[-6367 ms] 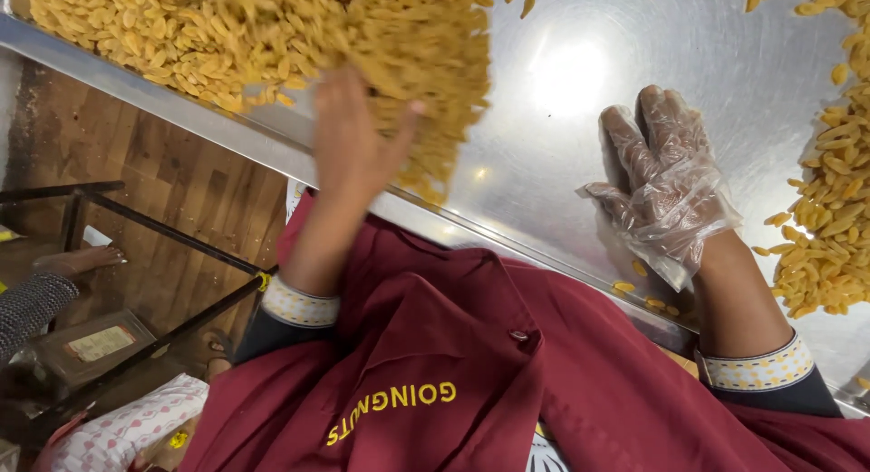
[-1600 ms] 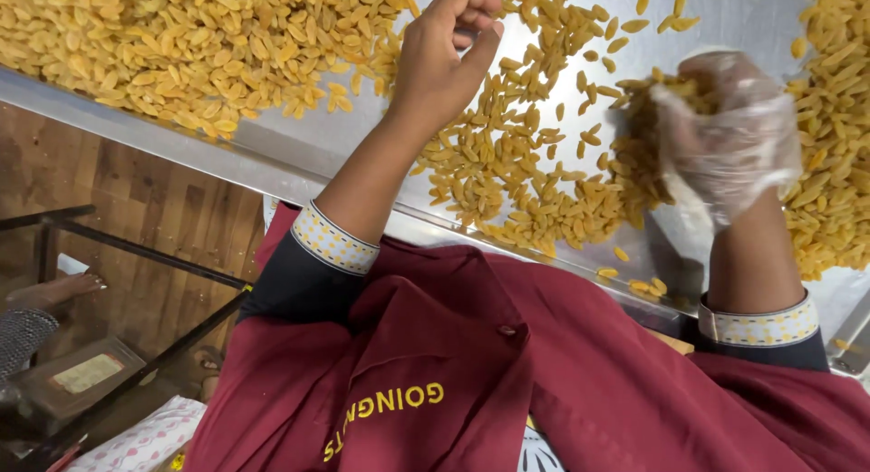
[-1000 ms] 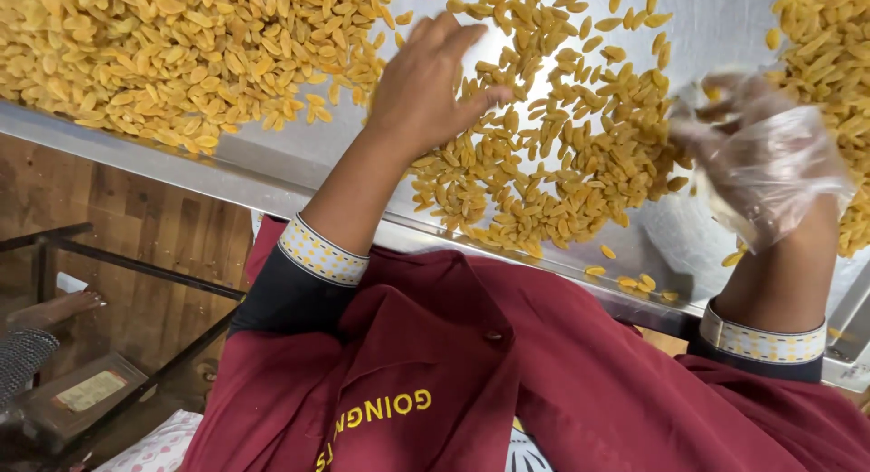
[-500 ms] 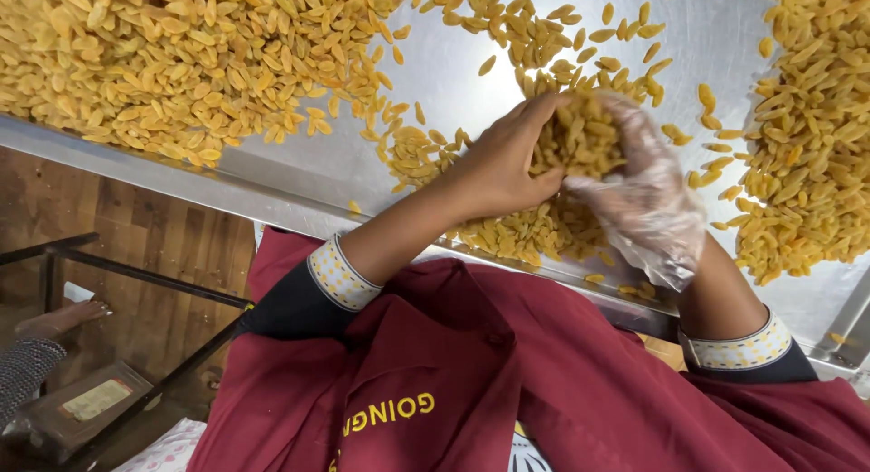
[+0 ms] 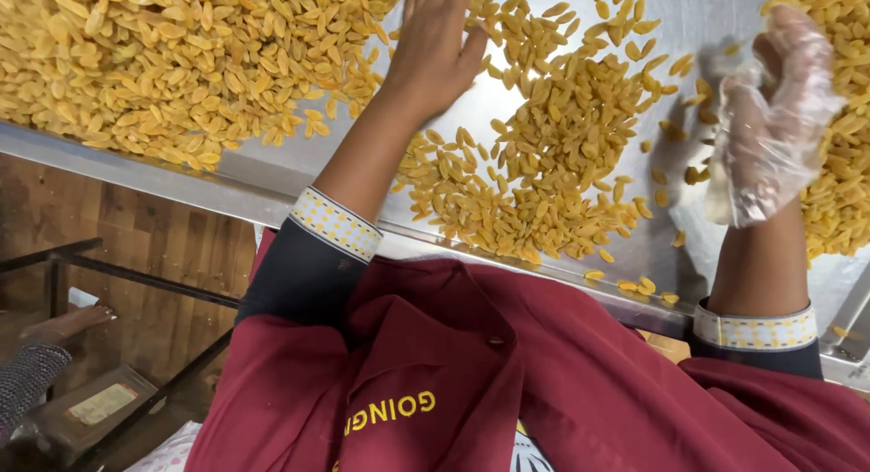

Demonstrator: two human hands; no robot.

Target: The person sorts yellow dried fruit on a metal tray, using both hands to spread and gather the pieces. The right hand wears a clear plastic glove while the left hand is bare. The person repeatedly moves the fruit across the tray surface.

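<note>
On steel table (image 5: 272,168), hands amid golden raisins (image 5: 544,164).

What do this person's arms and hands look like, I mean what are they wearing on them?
The left hand is bare. The right hand wears a thin, crinkled, see-through plastic glove. Both arms are bare from wrist to the rolled-up dark navy sleeves, each ending in a white cuff with small yellow and dark checks. Over them lies a maroon apron-like garment with yellow lettering.
</note>
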